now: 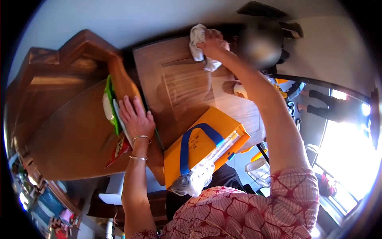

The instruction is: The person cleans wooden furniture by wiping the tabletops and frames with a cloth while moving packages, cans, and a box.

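Note:
My right hand (213,43) is closed on a crumpled whitish cloth (197,36), pressing it on the far side of a wooden tabletop (153,75) near the wall. My left hand (136,122) lies with fingers stretched out over the wooden armrest (119,73) of a large seat, holding nothing. Close to its fingers, a green-edged package (108,105) and a red packet (119,150) rest on the seat side. An orange box (199,139) with a blue strap stands between my arms, with clear crumpled plastic (195,178) at its near end.
The wooden seat (71,131) spreads across the left. A cup-like object (240,91) stands on the tabletop beneath my right forearm. Another person's legs (326,105) show at the right, near a bright opening. A round area beyond my right hand is blurred.

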